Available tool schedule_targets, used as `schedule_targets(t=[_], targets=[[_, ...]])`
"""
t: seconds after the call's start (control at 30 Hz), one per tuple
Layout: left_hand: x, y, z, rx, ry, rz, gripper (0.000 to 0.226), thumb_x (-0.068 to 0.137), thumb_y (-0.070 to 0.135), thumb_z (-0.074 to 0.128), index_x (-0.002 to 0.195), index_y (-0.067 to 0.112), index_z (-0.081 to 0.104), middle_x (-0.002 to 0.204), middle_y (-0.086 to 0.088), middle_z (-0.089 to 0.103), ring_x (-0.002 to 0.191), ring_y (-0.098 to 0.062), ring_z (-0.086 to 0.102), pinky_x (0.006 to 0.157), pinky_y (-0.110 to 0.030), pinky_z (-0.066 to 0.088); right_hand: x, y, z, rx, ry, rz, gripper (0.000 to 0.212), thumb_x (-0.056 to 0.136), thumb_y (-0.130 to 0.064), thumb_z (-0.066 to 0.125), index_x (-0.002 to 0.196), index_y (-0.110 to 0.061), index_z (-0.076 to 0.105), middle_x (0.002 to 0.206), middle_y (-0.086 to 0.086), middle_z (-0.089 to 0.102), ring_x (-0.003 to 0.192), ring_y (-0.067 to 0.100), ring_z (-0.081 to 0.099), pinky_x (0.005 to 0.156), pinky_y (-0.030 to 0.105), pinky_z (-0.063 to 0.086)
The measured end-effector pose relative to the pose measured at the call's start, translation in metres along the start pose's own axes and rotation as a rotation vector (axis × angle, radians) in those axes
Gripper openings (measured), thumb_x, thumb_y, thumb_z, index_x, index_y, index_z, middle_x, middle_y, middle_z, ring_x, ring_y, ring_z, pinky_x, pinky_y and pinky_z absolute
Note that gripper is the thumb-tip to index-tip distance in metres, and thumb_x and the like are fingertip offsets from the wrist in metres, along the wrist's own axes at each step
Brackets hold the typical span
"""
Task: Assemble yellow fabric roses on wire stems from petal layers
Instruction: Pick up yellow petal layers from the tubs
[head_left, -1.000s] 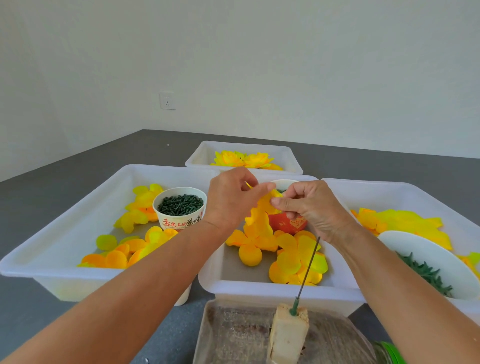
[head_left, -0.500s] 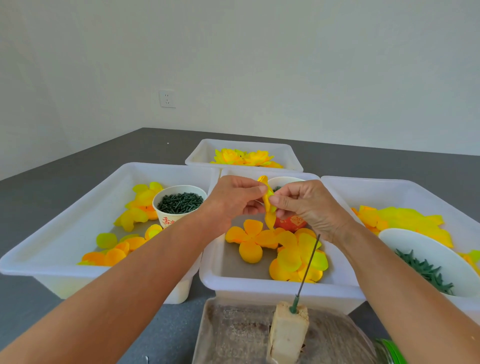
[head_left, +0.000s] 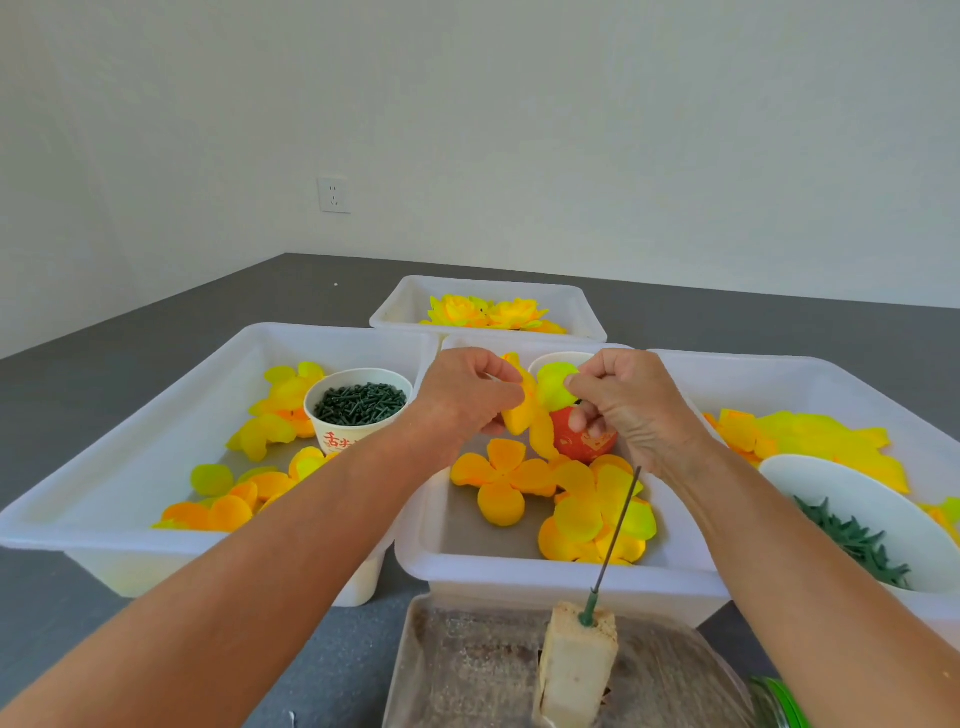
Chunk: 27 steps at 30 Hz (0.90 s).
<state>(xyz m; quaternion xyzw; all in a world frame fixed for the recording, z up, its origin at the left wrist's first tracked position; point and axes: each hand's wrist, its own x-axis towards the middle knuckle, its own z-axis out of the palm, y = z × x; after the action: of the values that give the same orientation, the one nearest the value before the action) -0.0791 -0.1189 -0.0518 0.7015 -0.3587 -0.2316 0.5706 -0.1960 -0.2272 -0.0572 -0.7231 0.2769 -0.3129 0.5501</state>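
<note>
Above the middle white tray (head_left: 519, 564), both hands hold one yellow petal layer (head_left: 535, 405). My left hand (head_left: 462, 400) pinches its orange-yellow left side, and my right hand (head_left: 621, 402) pinches the greenish-yellow petal on its right. More loose petal layers (head_left: 556, 493) lie in the tray beneath. A thin wire stem (head_left: 615, 535) stands tilted in a pale foam block (head_left: 576, 670) near the front edge. Finished yellow roses (head_left: 488, 313) lie in the far tray (head_left: 587, 317).
The left tray (head_left: 130, 415) holds petals and a paper cup of dark green pieces (head_left: 358, 410). A red cup (head_left: 582, 441) stands in the middle tray. The right tray (head_left: 831, 379) holds yellow petals and a white bowl of green parts (head_left: 857, 519). A clear container (head_left: 467, 670) lies under the foam block.
The petal layer has been spread wider between the two hands, and a greenish petal now shows at my right fingertips. Both hands stay above the middle tray.
</note>
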Motion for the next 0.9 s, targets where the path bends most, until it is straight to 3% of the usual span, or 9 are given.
schedule_targets(t=[0.23,0.37,0.53,0.7,0.83,0.9], targets=[[0.002,-0.003,-0.001,-0.030,0.026,0.034,0.017,0.076,0.001,0.073,0.072,0.012,0.061,0.062,-0.005,0.062,0.039,-0.006,0.056,0.043,-0.017,0.048,0.001,0.001,-0.004,0.179,0.097,0.003,0.021,0.077,0.010,0.068,0.081,-0.006,0.055,0.069,0.013,0.063,0.050,0.014,0.065,0.048,0.019,0.052],[0.004,-0.005,-0.001,0.026,0.077,0.070,0.021,0.076,-0.001,0.072,0.071,0.014,0.059,0.065,-0.005,0.059,0.045,-0.014,0.054,0.047,-0.024,0.050,0.004,0.006,-0.005,0.042,0.113,-0.021,0.015,0.077,0.002,0.072,0.081,-0.011,0.065,0.065,0.006,0.064,0.050,0.009,0.059,0.050,0.016,0.049],[0.006,-0.005,0.000,0.064,0.080,0.093,0.024,0.077,-0.002,0.070,0.078,0.017,0.055,0.072,-0.007,0.058,0.055,-0.019,0.055,0.059,-0.033,0.052,0.010,0.011,-0.003,-0.032,0.143,-0.008,0.016,0.083,-0.003,0.067,0.073,-0.014,0.063,0.053,-0.001,0.059,0.049,0.004,0.055,0.052,0.018,0.045],[0.003,-0.004,0.000,0.097,0.058,0.193,0.027,0.075,-0.007,0.066,0.078,0.018,0.055,0.070,-0.016,0.059,0.059,-0.021,0.053,0.066,-0.039,0.051,0.008,0.011,0.000,-0.052,0.091,-0.017,0.013,0.079,-0.014,0.074,0.073,-0.017,0.063,0.064,0.000,0.062,0.060,0.009,0.058,0.061,0.025,0.048],[-0.001,-0.001,0.002,0.149,-0.002,0.277,0.029,0.073,-0.009,0.065,0.079,0.018,0.055,0.070,-0.022,0.058,0.063,-0.026,0.052,0.070,-0.048,0.051,0.005,0.012,0.003,-0.211,0.108,-0.054,0.014,0.076,-0.030,0.077,0.074,-0.024,0.065,0.081,-0.005,0.066,0.078,0.011,0.060,0.073,0.031,0.050],[-0.001,-0.001,0.003,0.168,-0.013,0.299,0.033,0.071,-0.010,0.064,0.079,0.020,0.054,0.068,-0.020,0.057,0.062,-0.027,0.052,0.070,-0.049,0.051,0.006,0.012,0.003,-0.322,0.110,-0.071,0.013,0.080,-0.029,0.073,0.076,-0.020,0.065,0.080,-0.004,0.063,0.076,0.012,0.057,0.070,0.029,0.047]])
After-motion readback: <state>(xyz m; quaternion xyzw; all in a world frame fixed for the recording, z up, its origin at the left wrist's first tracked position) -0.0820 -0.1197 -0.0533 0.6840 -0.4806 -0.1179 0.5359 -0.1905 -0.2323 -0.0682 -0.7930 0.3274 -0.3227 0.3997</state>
